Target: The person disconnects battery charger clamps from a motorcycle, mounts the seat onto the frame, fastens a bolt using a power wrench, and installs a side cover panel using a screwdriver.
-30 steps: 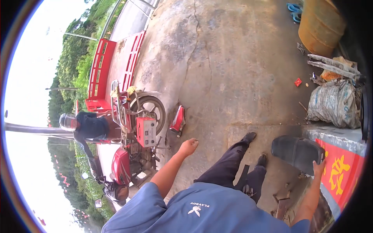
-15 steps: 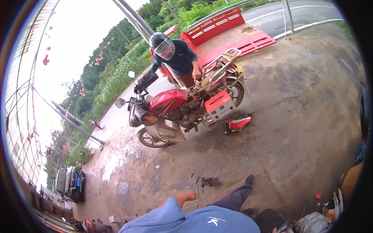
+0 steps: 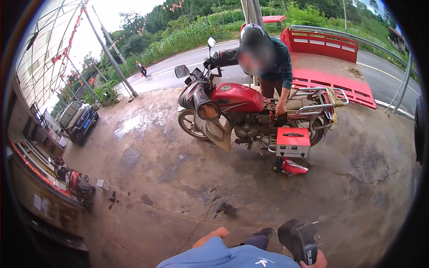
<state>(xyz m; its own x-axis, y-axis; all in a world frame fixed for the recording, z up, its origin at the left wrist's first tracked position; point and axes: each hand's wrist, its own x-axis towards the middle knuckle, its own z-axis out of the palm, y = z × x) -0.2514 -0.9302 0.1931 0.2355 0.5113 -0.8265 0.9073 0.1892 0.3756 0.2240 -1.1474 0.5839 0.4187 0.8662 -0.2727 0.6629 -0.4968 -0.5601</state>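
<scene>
A black motorcycle seat [image 3: 296, 241] is held by its end in my right hand [image 3: 319, 260], low in front of me on the right. My left hand [image 3: 220, 232] hangs beside my blue shirt over the concrete; its fingers are too small to make out. Further off stands a red motorcycle [image 3: 237, 97], its frame bare where a seat would sit. A person in a helmet leans over it from the far side, one hand [image 3: 280, 107] down at the frame below the tank. Beside its rear wheel is a red and white box with a handle [image 3: 293, 142].
A red side panel [image 3: 293, 167] lies on the ground by the box. Dark small parts [image 3: 225, 209] lie nearer me. A red cargo bed [image 3: 330, 67] stands behind the motorcycle, a dark car [image 3: 78, 120] at left, another red motorcycle [image 3: 76, 181] at lower left.
My view has swung so the motorcycle sits further right and more level. The seat in my right hand has come further into view. The person's head has bent lower toward the frame.
</scene>
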